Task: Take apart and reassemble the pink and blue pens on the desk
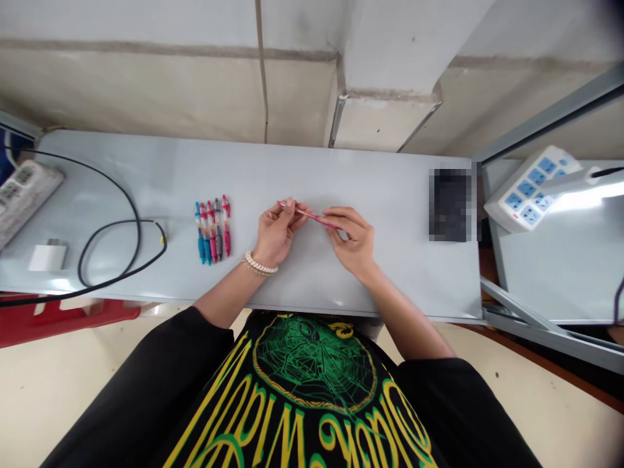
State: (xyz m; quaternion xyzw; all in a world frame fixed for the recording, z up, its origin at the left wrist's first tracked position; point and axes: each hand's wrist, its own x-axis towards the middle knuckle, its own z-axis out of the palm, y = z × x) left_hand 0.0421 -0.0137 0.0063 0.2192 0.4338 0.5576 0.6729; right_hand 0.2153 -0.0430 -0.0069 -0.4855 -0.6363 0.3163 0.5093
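Observation:
A slim red pen (314,217) is held between both hands above the middle of the grey table (400,260). My left hand (277,233), with a pale beaded bracelet at its wrist, pinches the pen's left end. The fingers of my right hand (353,239) are closed on its right end. To the left of my left hand, several pens lie side by side in a row, among them a blue one (199,234), a pink one (212,233), a grey one (218,231) and a red-pink one (227,226).
A black cable (139,237) loops over the table's left part, near a white adapter (47,257) and a power strip (24,195). A dark, pixelated object (451,207) lies at the right. Beyond the metal frame is another power strip (529,188).

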